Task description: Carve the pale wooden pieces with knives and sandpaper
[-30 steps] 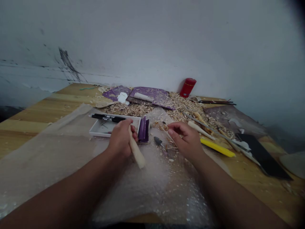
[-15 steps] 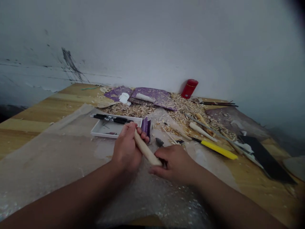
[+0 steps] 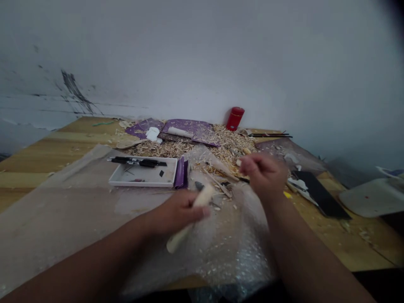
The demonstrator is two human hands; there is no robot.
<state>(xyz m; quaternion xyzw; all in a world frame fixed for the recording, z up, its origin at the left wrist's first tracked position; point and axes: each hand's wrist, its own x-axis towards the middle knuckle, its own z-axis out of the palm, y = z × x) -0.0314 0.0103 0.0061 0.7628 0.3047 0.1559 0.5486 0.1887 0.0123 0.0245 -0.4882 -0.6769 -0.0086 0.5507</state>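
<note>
In my left hand [image 3: 179,210] is a pale, rounded wooden stick [image 3: 206,193], slanting with one end up and the other below my palm, over the plastic sheet. Motion blurs it slightly. My right hand [image 3: 265,174] is to the right, above the tools, with its fingers curled. A pale tip [image 3: 239,162] shows beside those fingers; whether they grip it I cannot make out. Beneath and behind that hand a yellow handle [image 3: 287,195] is mostly hidden. Between the hands lie a dark-headed tool [image 3: 198,185] and thin wooden sticks.
A white tray [image 3: 142,183] with black pens [image 3: 139,161] stands at left, a purple object [image 3: 181,173] at its side. Wood shavings [image 3: 170,147] heap behind, near a red container [image 3: 235,118]. A black flat strip [image 3: 322,195] and a whitish container [image 3: 369,198] are at right.
My hands have parted. The right one left the stick and moved up and right; the left swung the stick to the opposite slant, lower down. My view has turned slightly right.
</note>
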